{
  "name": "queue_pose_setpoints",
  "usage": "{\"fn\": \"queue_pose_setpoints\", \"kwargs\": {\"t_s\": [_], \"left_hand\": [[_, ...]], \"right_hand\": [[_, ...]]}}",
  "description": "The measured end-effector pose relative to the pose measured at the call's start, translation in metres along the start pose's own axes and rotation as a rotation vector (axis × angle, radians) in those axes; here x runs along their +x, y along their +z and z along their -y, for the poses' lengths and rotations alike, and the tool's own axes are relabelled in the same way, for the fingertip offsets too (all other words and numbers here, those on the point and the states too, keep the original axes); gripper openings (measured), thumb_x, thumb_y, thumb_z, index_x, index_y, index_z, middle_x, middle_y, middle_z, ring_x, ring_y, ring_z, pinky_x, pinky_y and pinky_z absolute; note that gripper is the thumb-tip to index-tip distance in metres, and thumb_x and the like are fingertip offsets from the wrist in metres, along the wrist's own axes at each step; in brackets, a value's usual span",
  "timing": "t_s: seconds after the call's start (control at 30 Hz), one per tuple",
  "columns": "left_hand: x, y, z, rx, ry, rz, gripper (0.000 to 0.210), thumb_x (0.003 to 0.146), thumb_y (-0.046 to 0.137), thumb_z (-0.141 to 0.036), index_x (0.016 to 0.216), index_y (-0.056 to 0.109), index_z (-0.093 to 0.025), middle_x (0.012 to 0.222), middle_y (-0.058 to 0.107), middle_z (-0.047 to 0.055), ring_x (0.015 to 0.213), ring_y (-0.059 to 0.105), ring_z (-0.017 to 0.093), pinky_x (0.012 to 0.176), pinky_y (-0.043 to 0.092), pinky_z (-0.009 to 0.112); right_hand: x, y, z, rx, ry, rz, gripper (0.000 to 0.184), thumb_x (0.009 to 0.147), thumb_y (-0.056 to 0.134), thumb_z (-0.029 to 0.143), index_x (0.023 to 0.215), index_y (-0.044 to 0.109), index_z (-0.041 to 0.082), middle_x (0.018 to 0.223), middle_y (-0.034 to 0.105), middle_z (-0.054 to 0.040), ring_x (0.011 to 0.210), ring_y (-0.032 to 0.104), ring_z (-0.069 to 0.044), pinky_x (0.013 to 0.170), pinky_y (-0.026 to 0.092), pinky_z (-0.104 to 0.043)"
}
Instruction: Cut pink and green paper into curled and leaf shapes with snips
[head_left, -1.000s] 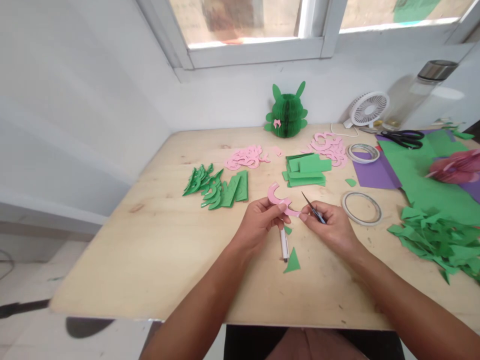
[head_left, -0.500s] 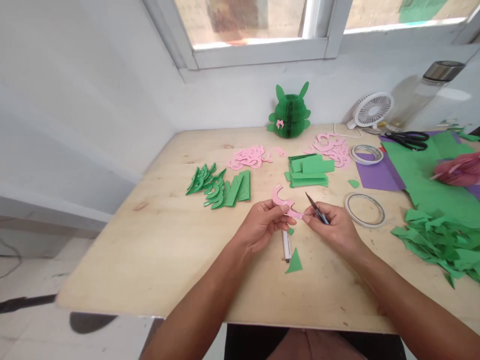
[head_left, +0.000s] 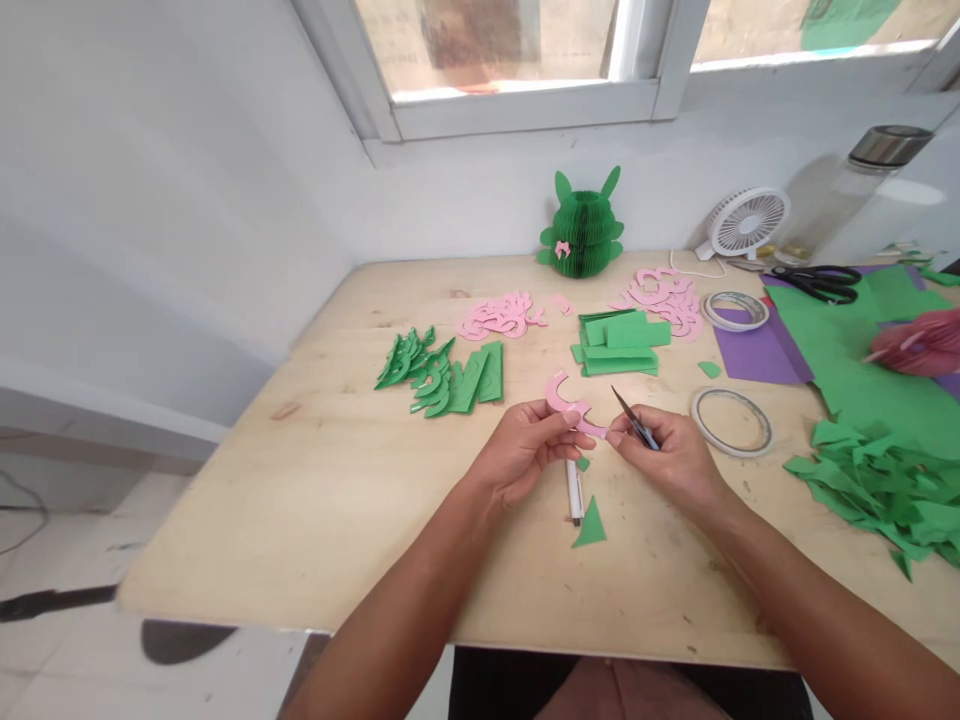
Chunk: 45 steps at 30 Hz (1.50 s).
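Compared with the frame one second earlier, all table contents sit slightly farther right in view; relative to the table (head_left: 337, 500), both hands and the pink paper piece (head_left: 559, 397) hold nearly the same position, while the lower fingers of the left hand (head_left: 536, 445) extend farther rightward. The curved piece is located over the table, roughly midway between the near and far edges. The left hand pinches it between thumb and fingers. The right hand (head_left: 667, 455) grips a dark pointed tool (head_left: 636, 420), exact type unclear, with its thumb and fingertip at the right end of the piece. Toward the near edge lie a white pen (head_left: 574, 495) and a green triangular scrap (head_left: 591, 525). Just beyond the hands is a stack of green strips (head_left: 622, 340); toward the left edge are green cutouts (head_left: 405, 360) and green rectangles (head_left: 469, 385). Farther out, two groups of pink cutouts are present: one left (head_left: 499, 315), one right (head_left: 675, 300). A tape ring (head_left: 739, 451) lies right of the right hand. At the far edge stand a green pleated figure (head_left: 581, 235) and a white fan (head_left: 750, 222).
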<state>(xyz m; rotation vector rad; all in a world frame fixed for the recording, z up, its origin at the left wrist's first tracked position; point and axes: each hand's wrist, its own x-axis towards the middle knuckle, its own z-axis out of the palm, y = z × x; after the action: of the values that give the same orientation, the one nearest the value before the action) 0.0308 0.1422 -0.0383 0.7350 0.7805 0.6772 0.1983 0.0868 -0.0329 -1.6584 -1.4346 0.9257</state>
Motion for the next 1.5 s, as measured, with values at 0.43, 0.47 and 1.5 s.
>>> {"fn": "queue_pose_setpoints", "kwargs": {"t_s": [0.43,0.47,1.5], "left_hand": [[-0.003,0.001,-0.004,0.053,0.096,-0.013,0.02,0.071,0.071,-0.03,0.07,0.063,-0.011,0.05,0.06,0.002,0.043,0.05,0.006,0.042,0.033,0.017],[-0.003,0.001,-0.004,0.051,0.102,-0.003,0.02,0.071,0.071,-0.029,0.07,0.064,-0.011,0.05,0.059,0.001,0.043,0.049,0.006,0.042,0.033,0.017],[-0.005,0.014,0.007,-0.321,0.128,0.088,0.014,0.068,0.073,-0.022,0.075,0.064,-0.013,0.07,0.061,0.003,0.062,0.054,0.01,0.053,0.039,0.021]], "right_hand": [[0.001,-0.005,-0.005,0.273,-0.044,0.109,0.038,0.088,0.042,0.049,0.075,0.058,0.017,0.05,0.03,0.0058,0.046,0.027,-0.011,0.045,0.023,-0.025],[0.001,-0.005,-0.006,0.271,-0.044,0.138,0.04,0.089,0.041,0.05,0.071,0.057,0.018,0.05,0.029,0.0057,0.046,0.027,-0.011,0.045,0.023,-0.025],[-0.006,0.005,-0.003,-0.076,-0.244,-0.02,0.031,0.088,0.047,0.039,0.084,0.068,0.016,0.056,0.044,0.0024,0.049,0.037,-0.011,0.045,0.029,-0.023]]}}
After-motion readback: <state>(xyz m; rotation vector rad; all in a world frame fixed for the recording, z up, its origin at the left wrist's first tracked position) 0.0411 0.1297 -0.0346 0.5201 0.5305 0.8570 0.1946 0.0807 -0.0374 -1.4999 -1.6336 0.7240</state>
